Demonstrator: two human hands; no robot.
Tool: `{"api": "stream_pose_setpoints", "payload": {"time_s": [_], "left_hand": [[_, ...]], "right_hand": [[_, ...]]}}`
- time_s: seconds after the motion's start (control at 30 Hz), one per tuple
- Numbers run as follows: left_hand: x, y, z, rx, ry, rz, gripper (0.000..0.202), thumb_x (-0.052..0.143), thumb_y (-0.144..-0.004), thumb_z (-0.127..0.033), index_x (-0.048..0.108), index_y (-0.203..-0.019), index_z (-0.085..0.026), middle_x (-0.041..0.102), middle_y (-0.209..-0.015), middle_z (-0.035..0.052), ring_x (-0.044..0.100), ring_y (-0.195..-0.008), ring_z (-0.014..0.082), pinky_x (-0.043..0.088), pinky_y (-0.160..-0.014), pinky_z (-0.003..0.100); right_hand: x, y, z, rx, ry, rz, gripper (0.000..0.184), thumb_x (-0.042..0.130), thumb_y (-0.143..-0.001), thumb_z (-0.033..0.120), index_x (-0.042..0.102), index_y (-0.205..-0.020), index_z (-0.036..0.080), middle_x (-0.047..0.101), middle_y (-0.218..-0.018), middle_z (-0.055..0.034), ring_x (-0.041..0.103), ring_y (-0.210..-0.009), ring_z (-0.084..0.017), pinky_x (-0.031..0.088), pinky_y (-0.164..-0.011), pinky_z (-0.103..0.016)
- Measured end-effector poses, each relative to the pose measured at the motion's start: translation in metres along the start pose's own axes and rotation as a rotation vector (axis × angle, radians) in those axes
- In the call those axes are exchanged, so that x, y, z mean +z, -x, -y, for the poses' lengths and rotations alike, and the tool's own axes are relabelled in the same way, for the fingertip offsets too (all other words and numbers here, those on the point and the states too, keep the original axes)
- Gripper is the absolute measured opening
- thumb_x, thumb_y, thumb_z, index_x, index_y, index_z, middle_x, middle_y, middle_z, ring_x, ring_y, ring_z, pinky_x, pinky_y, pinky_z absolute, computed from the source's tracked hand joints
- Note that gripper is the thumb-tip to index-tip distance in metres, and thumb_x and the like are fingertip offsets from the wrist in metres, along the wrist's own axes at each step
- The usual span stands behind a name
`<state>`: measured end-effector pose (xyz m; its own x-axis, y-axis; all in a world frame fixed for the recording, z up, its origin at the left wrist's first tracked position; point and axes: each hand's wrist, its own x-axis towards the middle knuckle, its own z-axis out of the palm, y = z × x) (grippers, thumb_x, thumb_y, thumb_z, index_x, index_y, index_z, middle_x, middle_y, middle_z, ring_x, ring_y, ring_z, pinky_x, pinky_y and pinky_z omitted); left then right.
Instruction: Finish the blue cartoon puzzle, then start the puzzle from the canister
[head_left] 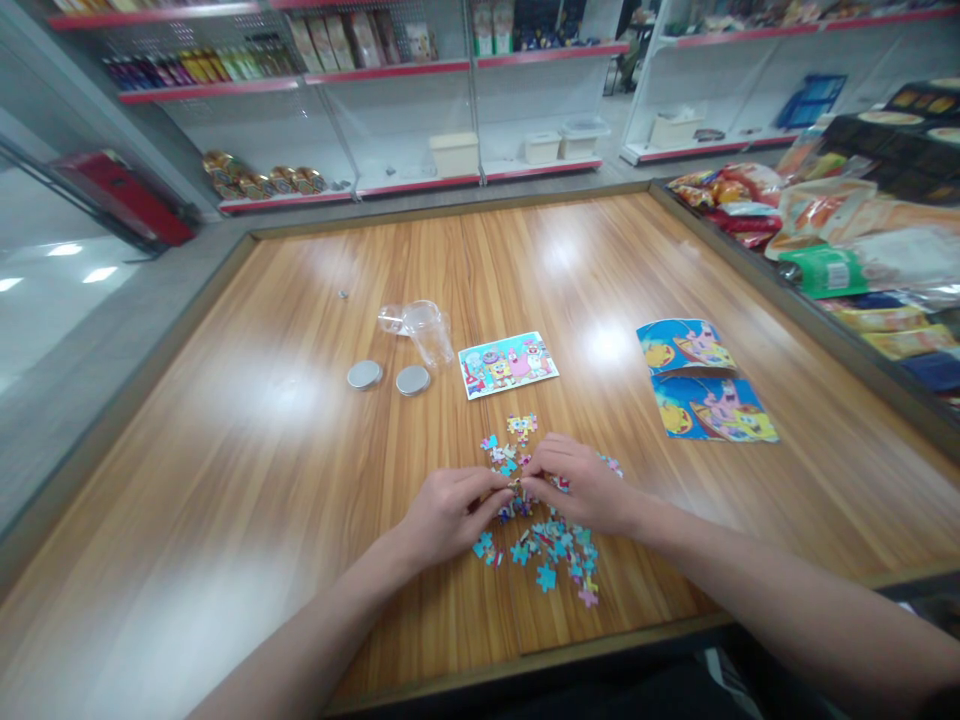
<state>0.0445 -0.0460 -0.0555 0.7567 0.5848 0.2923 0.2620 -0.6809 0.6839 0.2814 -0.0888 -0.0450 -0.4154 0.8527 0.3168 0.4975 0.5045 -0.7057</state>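
Both hands meet over a spread of small jigsaw puzzle pieces (pixel 559 540) near the table's front edge. Thumb and fingers of my left hand (pixel 454 510) pinch a small puzzle piece (pixel 514 484). From the other side, the fingertips of my right hand (pixel 574 480) pinch at the same piece, which they largely cover. Just beyond the hands lies a joined yellow cluster of puzzle pieces (pixel 522 425) with cartoon eyes. Farther off, a picture card (pixel 510 366) with several cartoon characters lies flat. More pieces show partly under the right hand.
Left of the card are clear plastic containers (pixel 427 330) and two round silver lids (pixel 364 375). A folded blue cartoon sheet (pixel 705 385) lies to the right. Packaged snacks (pixel 840 230) crowd beyond the table's right edge. Shelves (pixel 405 130) stand behind the wooden table (pixel 300 480).
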Motion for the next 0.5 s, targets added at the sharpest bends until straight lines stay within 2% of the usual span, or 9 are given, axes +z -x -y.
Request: {"api": "stream_pose_setpoints", "payload": {"time_s": [0.37, 0.5], "left_hand": [[0.0036, -0.0018, -0.0024, -0.008, -0.079, 0.099, 0.028, 0.049, -0.104, -0.031, 0.067, -0.09, -0.017, 0.065, -0.074, 0.0018, 0.06, -0.067, 0.0122, 0.044, -0.064, 0.024], [0.0026, -0.0038, -0.0033, -0.009, -0.082, 0.09, 0.025, 0.05, -0.104, -0.032, 0.065, -0.091, -0.017, 0.064, -0.077, 0.0028, 0.058, -0.071, 0.0135, 0.044, -0.067, 0.025]], "right_hand": [[0.0032, 0.002, -0.0018, 0.099, -0.033, 0.005, 0.014, 0.055, -0.101, 0.029, 0.06, -0.092, 0.019, 0.066, -0.09, -0.0049, 0.059, -0.087, -0.019, 0.046, -0.081, -0.032], [0.0059, 0.0025, -0.0044, 0.127, -0.021, 0.022, 0.014, 0.053, -0.102, 0.028, 0.058, -0.092, 0.019, 0.065, -0.089, -0.0049, 0.058, -0.086, -0.019, 0.045, -0.08, -0.032]]}}
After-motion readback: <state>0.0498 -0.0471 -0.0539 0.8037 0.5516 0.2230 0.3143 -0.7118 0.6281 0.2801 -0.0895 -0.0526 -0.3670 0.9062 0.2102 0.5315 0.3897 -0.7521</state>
